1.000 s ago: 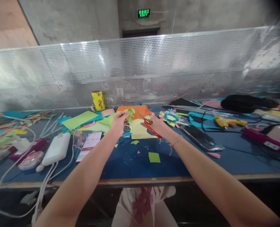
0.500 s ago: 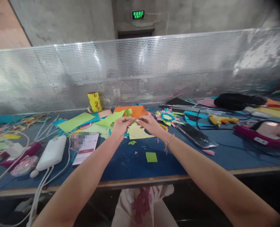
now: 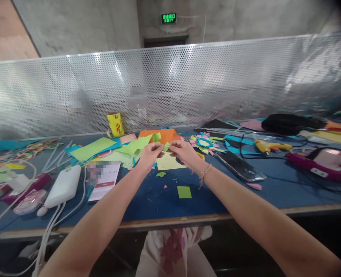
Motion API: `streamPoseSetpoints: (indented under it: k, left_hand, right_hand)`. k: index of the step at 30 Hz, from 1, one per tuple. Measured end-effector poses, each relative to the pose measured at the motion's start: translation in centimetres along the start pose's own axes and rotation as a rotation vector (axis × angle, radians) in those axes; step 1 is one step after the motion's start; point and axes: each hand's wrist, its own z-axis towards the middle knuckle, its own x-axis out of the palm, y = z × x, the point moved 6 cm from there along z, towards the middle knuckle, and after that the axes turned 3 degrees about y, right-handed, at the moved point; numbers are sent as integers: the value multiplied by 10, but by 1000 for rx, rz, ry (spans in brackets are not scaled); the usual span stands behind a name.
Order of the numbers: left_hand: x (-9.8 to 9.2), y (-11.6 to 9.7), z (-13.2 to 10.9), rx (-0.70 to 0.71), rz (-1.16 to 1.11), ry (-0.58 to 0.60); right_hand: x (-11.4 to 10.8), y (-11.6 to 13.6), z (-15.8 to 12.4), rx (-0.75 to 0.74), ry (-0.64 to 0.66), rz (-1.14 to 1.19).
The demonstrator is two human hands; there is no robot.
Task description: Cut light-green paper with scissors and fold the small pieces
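Note:
A small piece of green paper [image 3: 166,146] is between my two hands, held up over the table. My left hand [image 3: 151,154] is closed in a pinch at its left side. My right hand [image 3: 184,152] pinches it from the right, with a thin bracelet on that wrist. Below them lies a pale yellow paper sheet [image 3: 170,161], partly hidden by my hands. Nearer to me are a cut green paper scrap [image 3: 160,174] and a green paper square [image 3: 184,192]. To the right sits a layered paper flower [image 3: 204,142] in blue, pink and green.
At left lie a phone [image 3: 105,182], a white power bank [image 3: 63,186] with cables and green sheets [image 3: 92,148]. A yellow box [image 3: 115,124] stands near the perforated metal screen [image 3: 170,84]. Rightward are a dark phone [image 3: 241,166], a yellow glue gun [image 3: 271,146] and a black pouch [image 3: 291,122].
My hands have drawn slightly apart, and more of the small green paper shows between my fingertips. The things on the table have not moved.

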Motion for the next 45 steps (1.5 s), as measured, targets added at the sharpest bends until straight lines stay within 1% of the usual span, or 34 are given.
streamPoseSetpoints:
  k: [4,8,10,13,16,20,23,26,29,31,34,38,42,44,45]
  left_hand:
    - [4,-6,-6,26,126,21]
    - [8,-16,-9,111,255,43]
    - [8,-18,-8,138,296,43]
    - [6,-16,-5,140,270,30]
    - [1,-11,-3,129,160,-13]
    - [0,-4,0,115,33,-28]
    - [2,-2,0,131,76,-6]
    - [3,-8,-4,210,198,0]
    - [6,-19,-11,321,310,-27]
    - [9,-23,-14,350,341,-30]
    - [11,-21,-14,315,311,-29]
    - [8,-13,-9,229,263,-24]
    - [12,-12,-8,117,83,90]
    - [12,-12,-9,39,-14,101]
    - [11,-12,-10,7,-53,78]
  right_hand:
    - [-1,2,0,-18,-3,-57]
    - [-5,5,-1,-65,-54,-165]
    - [-5,6,-1,-92,-68,-153]
    - [-2,4,-1,-84,-53,-22]
    - [3,2,-2,-24,-16,89]
    - [5,1,-3,11,-13,78]
    - [5,0,-2,9,-7,37]
    - [4,-1,0,-8,7,-44]
    - [0,2,0,-32,-36,-147]
    - [-1,5,0,-44,-67,-199]
    - [-2,10,-1,-51,-78,-242]
    - [-1,9,0,-48,-14,-258]
    - [0,3,2,-30,68,-114]
    - [-1,2,3,-23,81,-51]
    - [-1,2,3,-22,77,-35]
